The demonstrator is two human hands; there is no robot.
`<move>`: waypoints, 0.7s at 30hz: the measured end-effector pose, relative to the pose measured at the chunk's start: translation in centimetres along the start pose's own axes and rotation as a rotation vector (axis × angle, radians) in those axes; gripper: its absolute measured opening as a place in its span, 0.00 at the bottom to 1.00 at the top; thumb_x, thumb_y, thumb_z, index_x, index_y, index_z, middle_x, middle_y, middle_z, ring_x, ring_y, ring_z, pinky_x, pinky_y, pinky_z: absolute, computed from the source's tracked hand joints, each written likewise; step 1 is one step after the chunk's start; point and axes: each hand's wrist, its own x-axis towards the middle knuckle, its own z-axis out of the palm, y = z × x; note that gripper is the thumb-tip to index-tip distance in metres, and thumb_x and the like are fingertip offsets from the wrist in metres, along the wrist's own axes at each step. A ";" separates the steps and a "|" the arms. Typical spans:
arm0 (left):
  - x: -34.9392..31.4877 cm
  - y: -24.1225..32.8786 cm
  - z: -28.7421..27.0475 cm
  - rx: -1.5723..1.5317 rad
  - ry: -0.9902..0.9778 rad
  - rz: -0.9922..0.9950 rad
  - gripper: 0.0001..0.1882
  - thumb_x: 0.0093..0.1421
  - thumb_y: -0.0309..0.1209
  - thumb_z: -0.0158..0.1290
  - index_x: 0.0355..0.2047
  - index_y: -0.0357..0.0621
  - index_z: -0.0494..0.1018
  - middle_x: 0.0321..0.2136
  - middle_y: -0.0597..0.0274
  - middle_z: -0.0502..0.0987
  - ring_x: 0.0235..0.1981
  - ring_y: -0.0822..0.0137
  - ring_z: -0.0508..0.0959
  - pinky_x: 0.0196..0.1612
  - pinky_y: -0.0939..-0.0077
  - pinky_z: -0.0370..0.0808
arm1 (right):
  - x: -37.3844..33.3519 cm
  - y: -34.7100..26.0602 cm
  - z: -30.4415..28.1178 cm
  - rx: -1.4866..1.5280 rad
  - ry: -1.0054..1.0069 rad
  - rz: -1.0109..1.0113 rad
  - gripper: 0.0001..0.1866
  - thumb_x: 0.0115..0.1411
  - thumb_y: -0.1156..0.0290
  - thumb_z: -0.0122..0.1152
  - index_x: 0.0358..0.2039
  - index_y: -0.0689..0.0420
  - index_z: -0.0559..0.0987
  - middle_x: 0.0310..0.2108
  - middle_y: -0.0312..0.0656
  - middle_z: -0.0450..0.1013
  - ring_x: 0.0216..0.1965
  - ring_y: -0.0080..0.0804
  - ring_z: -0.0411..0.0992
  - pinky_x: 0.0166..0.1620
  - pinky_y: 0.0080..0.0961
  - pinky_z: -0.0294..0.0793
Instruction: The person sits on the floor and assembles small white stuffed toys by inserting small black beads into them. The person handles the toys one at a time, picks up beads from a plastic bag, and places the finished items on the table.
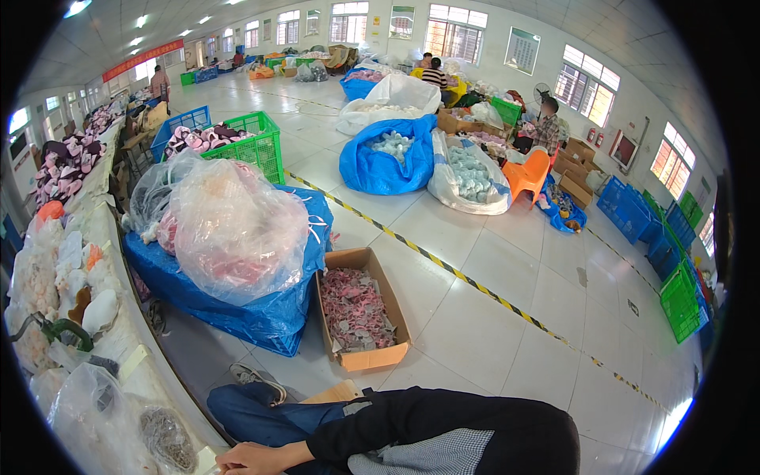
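My right hand (252, 458) is at the lower edge of the view, by the near edge of the long worktable (207, 457) on the left. Its arm, in a black sleeve (443, 412) with a grey checked panel, reaches across from the right. The fingers look curled together, and the lower edge cuts them off, so what they hold, if anything, is hidden. Closest to this hand on the tabletop is a clear plastic bag (170, 435) with something dark and stringy inside. My left hand is out of view.
White fluffy pieces (36, 277) and pink-and-black items (67, 166) cover the worktable. Beside my legs stand a cardboard box (372, 360) of pink and grey scraps and a blue-wrapped crate (261, 317) under plastic bags. Farther off are sacks, an orange chair (524, 176), crates and several seated people.
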 end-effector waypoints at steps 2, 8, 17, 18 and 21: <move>0.1 0.3 -0.1 -0.011 0.001 -0.002 0.20 0.73 0.47 0.54 0.50 0.46 0.83 0.28 0.55 0.75 0.20 0.61 0.70 0.23 0.60 0.67 | 0.0 -0.3 -0.1 0.029 0.030 -0.037 0.14 0.69 0.58 0.62 0.37 0.57 0.81 0.27 0.48 0.77 0.27 0.47 0.77 0.31 0.40 0.73; 0.6 1.0 -0.5 -0.007 -0.017 -0.022 0.18 0.73 0.46 0.54 0.50 0.47 0.83 0.29 0.54 0.76 0.23 0.58 0.72 0.25 0.59 0.69 | 0.1 -1.0 -0.7 0.021 0.013 -0.009 0.14 0.69 0.58 0.62 0.37 0.58 0.81 0.25 0.47 0.76 0.25 0.46 0.76 0.30 0.39 0.73; 1.0 1.9 -0.5 -0.072 -0.001 -0.063 0.16 0.71 0.43 0.58 0.47 0.43 0.83 0.29 0.51 0.75 0.28 0.53 0.74 0.30 0.56 0.71 | -0.4 0.0 0.1 0.024 0.049 0.024 0.16 0.70 0.55 0.61 0.38 0.57 0.82 0.24 0.47 0.76 0.24 0.46 0.76 0.28 0.39 0.71; 1.0 1.9 -0.6 -0.068 0.003 -0.071 0.16 0.71 0.42 0.59 0.46 0.42 0.83 0.29 0.51 0.75 0.28 0.53 0.74 0.30 0.56 0.70 | -0.4 0.2 0.3 0.021 0.051 0.027 0.17 0.70 0.55 0.60 0.37 0.57 0.82 0.24 0.47 0.77 0.24 0.46 0.76 0.28 0.39 0.71; 0.9 1.9 -0.6 -0.069 0.007 -0.092 0.16 0.70 0.41 0.60 0.44 0.40 0.83 0.28 0.50 0.75 0.28 0.51 0.73 0.30 0.55 0.70 | -0.4 0.7 0.6 -0.009 0.058 0.032 0.19 0.70 0.52 0.60 0.36 0.58 0.83 0.24 0.47 0.77 0.24 0.46 0.76 0.28 0.40 0.71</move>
